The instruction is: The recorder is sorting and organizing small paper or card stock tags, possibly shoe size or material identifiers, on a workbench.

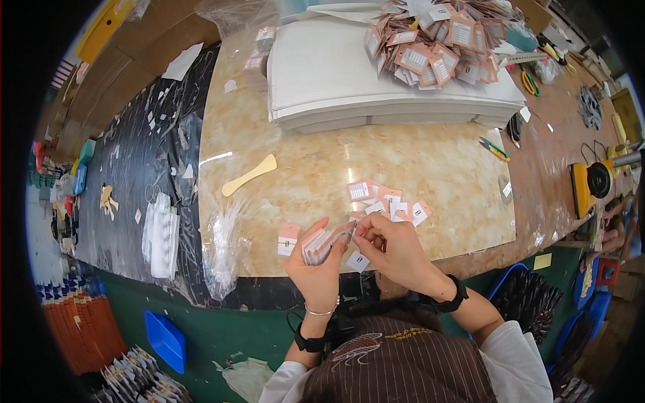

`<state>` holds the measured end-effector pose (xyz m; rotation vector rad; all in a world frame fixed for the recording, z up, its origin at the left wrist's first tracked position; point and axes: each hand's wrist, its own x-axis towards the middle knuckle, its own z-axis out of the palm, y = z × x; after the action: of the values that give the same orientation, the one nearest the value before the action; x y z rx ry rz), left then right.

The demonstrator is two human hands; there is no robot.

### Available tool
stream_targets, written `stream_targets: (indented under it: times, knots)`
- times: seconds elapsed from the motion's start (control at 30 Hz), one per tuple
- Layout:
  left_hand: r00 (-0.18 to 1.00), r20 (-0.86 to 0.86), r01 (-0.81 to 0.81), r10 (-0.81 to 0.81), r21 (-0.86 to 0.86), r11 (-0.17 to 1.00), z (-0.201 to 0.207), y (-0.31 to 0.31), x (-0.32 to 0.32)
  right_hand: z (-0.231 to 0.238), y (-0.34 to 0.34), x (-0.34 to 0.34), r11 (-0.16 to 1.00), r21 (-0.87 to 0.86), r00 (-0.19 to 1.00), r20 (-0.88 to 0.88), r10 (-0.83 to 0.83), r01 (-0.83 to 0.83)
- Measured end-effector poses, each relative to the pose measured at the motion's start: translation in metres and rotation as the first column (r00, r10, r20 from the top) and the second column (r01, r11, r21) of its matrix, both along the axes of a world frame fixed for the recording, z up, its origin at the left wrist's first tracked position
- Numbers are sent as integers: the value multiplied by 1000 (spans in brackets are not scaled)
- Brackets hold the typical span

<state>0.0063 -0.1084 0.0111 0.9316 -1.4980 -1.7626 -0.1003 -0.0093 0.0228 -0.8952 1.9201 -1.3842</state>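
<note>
Striped brown apron point(403, 363) nearest, lower centre of the frame; next by size, mottled tan board point(430, 154) across the middle; white sheet stack point(322, 67) at upper centre; tag heap point(430, 57) on top of it, toward upper right; right hand point(396, 252) at lower centre, thumb and forefinger close together at the right end of the tag bundle point(317, 247); whether pinching anything thin there, too small to make out; left hand point(314, 275) clamped round that bundle, just left of centre; loose tags point(386, 201) overlapping just above the fingertips; single tag point(289, 240) flat beside the left hand, to its left; handling, judged by look: light, thin card, fairly stiff, probably slick face to face, so prone to fanning; corners easy to crease; best hold: bundle across both side edges, singles by one edge.
</note>
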Motion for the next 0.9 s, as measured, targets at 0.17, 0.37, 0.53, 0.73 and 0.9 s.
stream_targets:
  times: [0.17, 0.37, 0.53, 0.73, 0.9]
  knots:
    - [991, 134, 53, -16, -273, 961, -12, 4, 0, -1, 7, -4, 998, -8, 996, 68, -55, 56]
    - [996, 87, 8, 7, -177, 984, -6, 11, -6, -4, 13, -5, 999, -2, 998, 48, -49, 49]
    - [987, 151, 102, -64, -260, 960, -11, 14, -9, -8, 17, -8, 990, -82, 980, 170, -104, 119]
    - [932, 323, 301, -167, -428, 852, -11, 9, -4, -23, 26, -18, 985, -163, 870, 492, 35, 53]
    - [853, 424, 490, -304, -454, 744, -17, 1, 0, -32, 36, -35, 974, -28, 800, 565, 202, -226]
